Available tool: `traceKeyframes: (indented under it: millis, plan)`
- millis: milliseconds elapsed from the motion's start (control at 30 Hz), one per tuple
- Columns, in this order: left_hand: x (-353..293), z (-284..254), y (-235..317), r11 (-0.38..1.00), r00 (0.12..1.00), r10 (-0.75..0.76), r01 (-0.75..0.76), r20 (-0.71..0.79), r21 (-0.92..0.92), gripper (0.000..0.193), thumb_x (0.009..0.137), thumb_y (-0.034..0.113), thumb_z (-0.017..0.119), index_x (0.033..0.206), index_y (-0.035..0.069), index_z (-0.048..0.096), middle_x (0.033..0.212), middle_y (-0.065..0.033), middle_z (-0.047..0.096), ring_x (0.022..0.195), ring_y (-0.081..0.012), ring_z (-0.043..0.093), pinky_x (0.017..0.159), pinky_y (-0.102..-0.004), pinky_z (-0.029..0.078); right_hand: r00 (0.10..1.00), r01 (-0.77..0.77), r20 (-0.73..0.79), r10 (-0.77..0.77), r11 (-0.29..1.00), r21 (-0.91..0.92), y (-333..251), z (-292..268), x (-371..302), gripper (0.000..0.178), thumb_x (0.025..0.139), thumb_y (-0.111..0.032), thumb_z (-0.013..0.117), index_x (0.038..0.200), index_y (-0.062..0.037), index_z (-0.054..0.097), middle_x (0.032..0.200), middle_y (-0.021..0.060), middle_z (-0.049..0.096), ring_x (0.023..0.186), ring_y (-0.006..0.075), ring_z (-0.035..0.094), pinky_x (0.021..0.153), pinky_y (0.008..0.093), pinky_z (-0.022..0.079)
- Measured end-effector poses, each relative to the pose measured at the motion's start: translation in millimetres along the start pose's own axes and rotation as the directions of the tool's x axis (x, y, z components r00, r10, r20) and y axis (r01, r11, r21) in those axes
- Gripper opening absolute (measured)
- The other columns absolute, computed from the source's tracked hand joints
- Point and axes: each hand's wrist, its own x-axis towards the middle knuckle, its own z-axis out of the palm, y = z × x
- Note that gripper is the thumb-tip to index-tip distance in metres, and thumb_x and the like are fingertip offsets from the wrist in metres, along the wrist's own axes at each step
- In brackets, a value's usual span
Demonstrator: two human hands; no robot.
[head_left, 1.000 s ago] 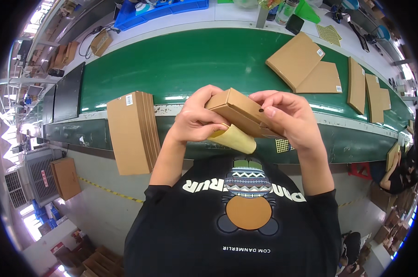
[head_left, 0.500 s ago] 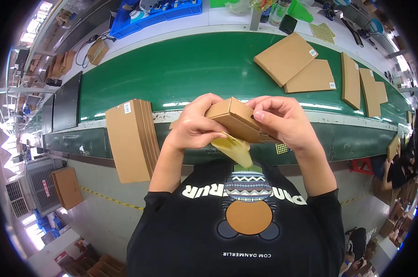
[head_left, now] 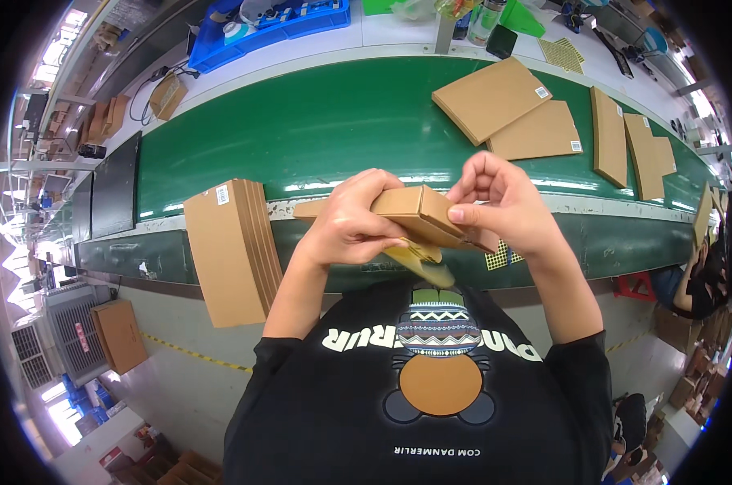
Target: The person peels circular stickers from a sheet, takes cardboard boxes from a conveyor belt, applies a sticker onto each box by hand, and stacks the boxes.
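A flat brown cardboard box [head_left: 435,212] is held in front of my chest, one corner pointing up and away from me. My left hand [head_left: 354,218] is closed round its left part. A limp, see-through yellow sheet [head_left: 418,263] hangs below the box, its upper edge pinched by the same hand. At the box's right end is my right hand [head_left: 502,202], fingers curled, with thumb and forefinger at the edge. Its other fingertips are partly hidden. Left of my left hand, a row of similar cardboard boxes [head_left: 228,250] leans together at the bench's near edge.
More flat boxes [head_left: 495,101] lie on the green work surface [head_left: 301,121] at the right. Beyond it, a white shelf carries a blue tray [head_left: 269,36] and yellow dotted sheets [head_left: 562,55]. Another dotted sheet [head_left: 502,257] shows beside my right wrist. A co-worker [head_left: 693,283] sits far right.
My right thumb has come off the box's side, where a small dark dot showed, to its end edge. The right fingers have lifted slightly. Box and left hand have shifted a little right.
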Motion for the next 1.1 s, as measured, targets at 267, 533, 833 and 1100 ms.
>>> traceKeyframes:
  millis: [267, 533, 833, 1100]
  plan:
    - [-6, 1, -9, 0.988, 0.991, -0.054, 0.036, -0.118, -0.150, 0.017, 0.058, 0.012, 0.082, 0.072, 0.007, 0.073, 0.090, -0.0148, 0.060, 0.083, -0.0298, 0.060, 0.068, -0.0369, 0.046, 0.997, -0.073, 0.048, 0.065, 0.978, 0.193, 9, 4, 6, 0.023, 0.088, -0.010, 0.066, 0.108, -0.0012, 0.058, 0.099, 0.0032, 0.063, 0.091, 0.0088, 0.060, 0.081, 0.0243, 0.049]
    - [-11, -3, -4, 0.989, 0.988, -0.082, 0.064, -0.133, -0.137, 0.017, 0.058, 0.006, 0.080, 0.074, 0.004, 0.074, 0.091, -0.0155, 0.060, 0.085, -0.0288, 0.059, 0.071, -0.0352, 0.046, 0.996, -0.053, 0.079, 0.046, 0.995, 0.087, 14, -3, 12, 0.023, 0.093, -0.016, 0.063, 0.108, 0.0011, 0.063, 0.097, 0.0032, 0.066, 0.089, 0.0086, 0.060, 0.080, 0.0240, 0.048]
    - [-24, -19, 13, 0.978, 0.943, -0.175, 0.134, -0.283, -0.157, 0.018, 0.060, 0.001, 0.078, 0.077, 0.004, 0.075, 0.091, -0.0133, 0.059, 0.086, -0.0256, 0.057, 0.074, -0.0341, 0.045, 0.997, 0.076, 0.025, -0.072, 0.922, -0.379, -4, 13, -3, 0.039, 0.086, -0.024, 0.071, 0.113, 0.0025, 0.063, 0.098, 0.0040, 0.066, 0.087, 0.0104, 0.061, 0.079, 0.0271, 0.051]
    - [-51, -24, 36, 0.972, 0.907, -0.233, 0.221, -0.349, -0.076, 0.016, 0.061, 0.002, 0.079, 0.077, 0.005, 0.075, 0.088, -0.0128, 0.059, 0.083, -0.0262, 0.057, 0.070, -0.0336, 0.045, 0.996, 0.093, 0.031, -0.089, 0.867, -0.489, 0, 49, 9, 0.037, 0.077, -0.017, 0.077, 0.104, 0.0044, 0.065, 0.086, 0.0053, 0.067, 0.081, 0.0095, 0.060, 0.072, 0.0257, 0.050]
